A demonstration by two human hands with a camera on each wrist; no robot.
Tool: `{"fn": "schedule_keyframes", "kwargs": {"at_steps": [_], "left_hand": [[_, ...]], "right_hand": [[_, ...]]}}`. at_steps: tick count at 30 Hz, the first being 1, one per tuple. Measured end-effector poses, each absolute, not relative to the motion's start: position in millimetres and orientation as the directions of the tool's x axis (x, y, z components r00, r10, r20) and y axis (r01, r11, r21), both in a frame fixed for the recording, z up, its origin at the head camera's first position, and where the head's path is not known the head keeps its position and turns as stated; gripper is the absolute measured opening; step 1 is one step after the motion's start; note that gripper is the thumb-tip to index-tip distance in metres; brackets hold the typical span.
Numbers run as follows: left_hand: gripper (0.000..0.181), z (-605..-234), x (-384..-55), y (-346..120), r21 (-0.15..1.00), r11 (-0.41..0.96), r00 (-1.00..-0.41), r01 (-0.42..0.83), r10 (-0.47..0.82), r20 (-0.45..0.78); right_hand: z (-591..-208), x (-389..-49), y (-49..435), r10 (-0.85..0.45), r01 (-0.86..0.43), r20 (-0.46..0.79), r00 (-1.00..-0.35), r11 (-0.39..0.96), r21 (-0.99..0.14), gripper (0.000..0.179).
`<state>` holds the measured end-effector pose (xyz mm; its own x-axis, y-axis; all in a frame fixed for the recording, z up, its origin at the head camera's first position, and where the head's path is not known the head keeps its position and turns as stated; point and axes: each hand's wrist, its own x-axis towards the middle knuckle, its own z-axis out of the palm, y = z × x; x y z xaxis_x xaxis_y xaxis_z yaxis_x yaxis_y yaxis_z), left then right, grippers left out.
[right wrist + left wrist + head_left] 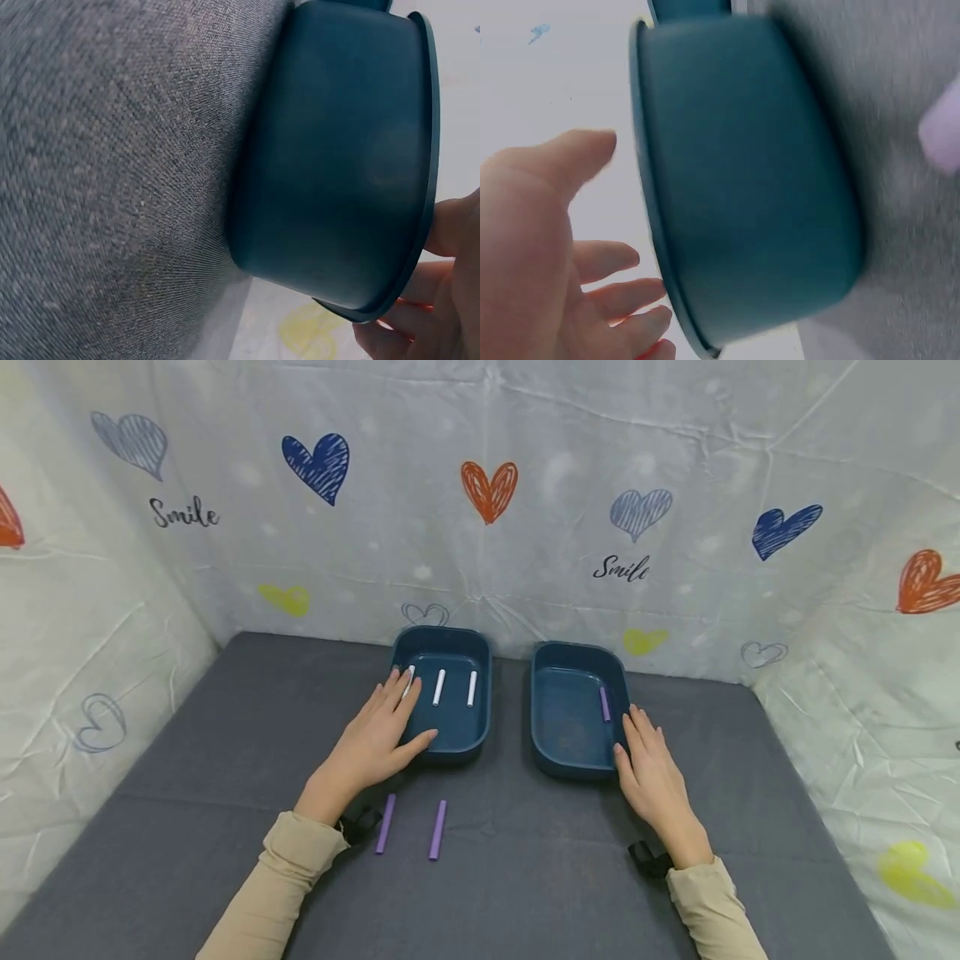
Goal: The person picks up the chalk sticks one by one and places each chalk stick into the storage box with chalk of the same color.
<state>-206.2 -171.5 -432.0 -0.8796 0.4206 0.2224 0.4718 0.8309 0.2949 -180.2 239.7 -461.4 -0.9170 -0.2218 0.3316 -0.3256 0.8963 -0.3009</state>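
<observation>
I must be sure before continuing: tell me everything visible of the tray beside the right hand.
The tray is dark teal-blue, deep, rectangular with rounded corners, and looks like smooth plastic. Its walls narrow towards the base and end in a thin, jutting rim. It stands upright on the grey cloth, open-topped, apart from the other tray on its left. One purple stick lies inside near the right wall. The right hand touches its right rim; how firmly, I cannot tell.

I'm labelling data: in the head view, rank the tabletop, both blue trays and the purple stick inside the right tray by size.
1. Tabletop
2. Left tray and right tray: too alike to rank
3. Purple stick
</observation>
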Motion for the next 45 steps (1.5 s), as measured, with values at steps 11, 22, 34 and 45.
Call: {"fn": "schedule_keyframes", "kwargs": {"at_steps": [11, 22, 34, 45], "left_hand": [[0.065, -422.2, -172.0, -159.4, 0.343, 0.7, -0.77, 0.627, 0.491, 0.407], [0.066, -436.9, -131.3, -154.9, 0.332, 0.641, -0.704, 0.692, 0.5, 0.504], [0.09, -465.8, -105.3, -135.0, 0.654, 0.602, -0.868, 0.457, 0.463, 0.18], [0.097, -483.5, -102.7, -136.4, 0.556, 0.689, -0.859, 0.465, 0.503, 0.094]], "right_hand": [[-462.7, -179.2, 239.3, -0.241, -0.316, 0.27, -0.932, 0.906, -0.282, 0.055], [-464.5, -178.0, 239.6, -0.228, -0.283, 0.204, -0.952, 0.908, -0.309, 0.056], [-464.4, -177.7, 236.8, -0.219, -0.276, 0.199, -0.955, 0.903, -0.329, 0.055], [-463.9, -179.0, 237.9, -0.215, -0.269, 0.186, -0.959, 0.896, -0.352, 0.056]]}}
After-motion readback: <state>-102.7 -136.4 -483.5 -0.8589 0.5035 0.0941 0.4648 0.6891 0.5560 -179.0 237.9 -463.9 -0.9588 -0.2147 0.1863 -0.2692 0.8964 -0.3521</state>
